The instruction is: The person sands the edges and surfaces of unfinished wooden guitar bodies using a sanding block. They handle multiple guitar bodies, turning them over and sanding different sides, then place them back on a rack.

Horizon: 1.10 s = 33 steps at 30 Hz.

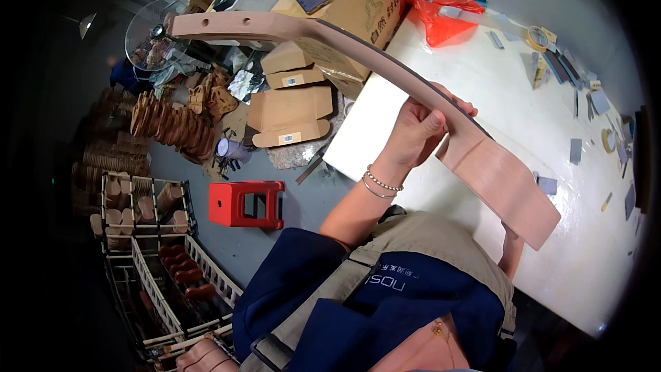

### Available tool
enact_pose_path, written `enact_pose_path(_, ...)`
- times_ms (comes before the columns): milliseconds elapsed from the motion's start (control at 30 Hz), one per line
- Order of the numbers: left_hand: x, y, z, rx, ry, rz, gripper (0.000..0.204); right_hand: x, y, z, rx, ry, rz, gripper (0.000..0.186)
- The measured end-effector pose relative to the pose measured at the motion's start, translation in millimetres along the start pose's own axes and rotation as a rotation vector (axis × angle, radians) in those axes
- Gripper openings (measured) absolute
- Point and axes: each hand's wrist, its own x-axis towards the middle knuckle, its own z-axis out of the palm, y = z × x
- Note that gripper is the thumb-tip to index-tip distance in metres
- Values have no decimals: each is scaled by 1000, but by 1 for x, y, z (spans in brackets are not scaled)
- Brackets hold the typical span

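Observation:
A long unfinished wooden stringed instrument (496, 182) spans the view at a slant, seen edge-on. Its headstock (224, 24), with two round holes in the side, is at the upper left; a dark strip lines the neck's upper edge. The wide body is at the lower right, over the white table (385, 107). My left hand (416, 131) is closed round the neck near the body, thumb on the near side and fingertips beyond the far edge. Only a bit of my right hand and wrist (511, 251) shows below the body's lower end; its fingers are hidden behind the wood.
Tape rolls (537, 38), sanding pieces and a red plastic bag (444, 14) lie on the table. A large carton (344, 0) stands beyond. Left on the floor are a red stool (244, 204), flattened cardboard (292, 110), stacked wooden parts (172, 124) and a rack (141, 251).

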Motion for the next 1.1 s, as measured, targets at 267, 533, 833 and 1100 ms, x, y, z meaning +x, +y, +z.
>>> enact_pose_path(267, -1, 5, 10, 269, 114, 161, 64, -15, -1, -3, 64, 42, 21, 57)
enact_pose_path(533, -10, 11, 11, 496, 295, 215, 48, -6, -4, 7, 80, 35, 30, 52)
enact_pose_path(833, -13, 6, 12, 493, 240, 215, 47, 1, -3, -1, 67, -39, 92, 46)
enact_pose_path(1100, -10, 15, 12, 283, 144, 213, 65, -33, -12, -31, -9, -141, 276, 40)
